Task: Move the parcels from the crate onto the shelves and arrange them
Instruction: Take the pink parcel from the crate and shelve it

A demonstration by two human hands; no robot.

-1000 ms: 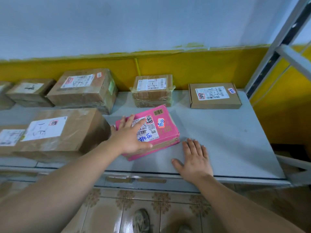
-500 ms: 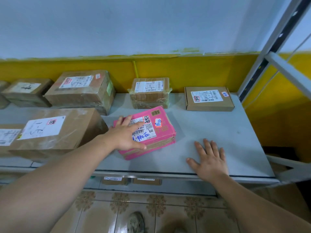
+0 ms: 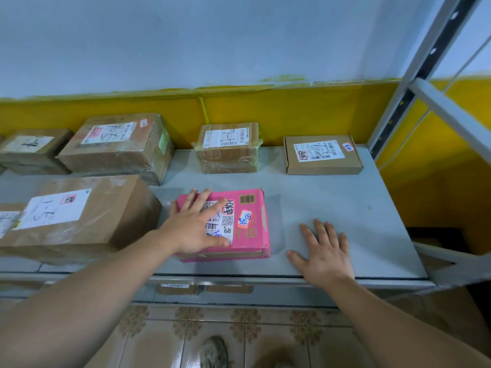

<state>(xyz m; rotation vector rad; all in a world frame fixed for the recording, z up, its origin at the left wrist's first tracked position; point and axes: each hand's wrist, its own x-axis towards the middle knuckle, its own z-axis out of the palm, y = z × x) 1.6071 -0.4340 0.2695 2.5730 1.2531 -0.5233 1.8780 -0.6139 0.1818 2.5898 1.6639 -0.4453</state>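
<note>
A pink parcel with a white label lies flat on the grey shelf, near its front edge. My left hand rests flat on the parcel's left half with straight, spread fingers. My right hand lies flat on the bare shelf just right of the parcel, apart from it. A large brown box stands close to the parcel's left side. No crate is in view.
Along the back wall stand a big taped box, a small taped box and a flat brown box. Another brown box sits far left. A metal upright rises at the right. Tiled floor and a shoe lie below.
The pink parcel has turned from a slant to square with the shelf edge under my left hand. My right hand slid to the right along the shelf.
</note>
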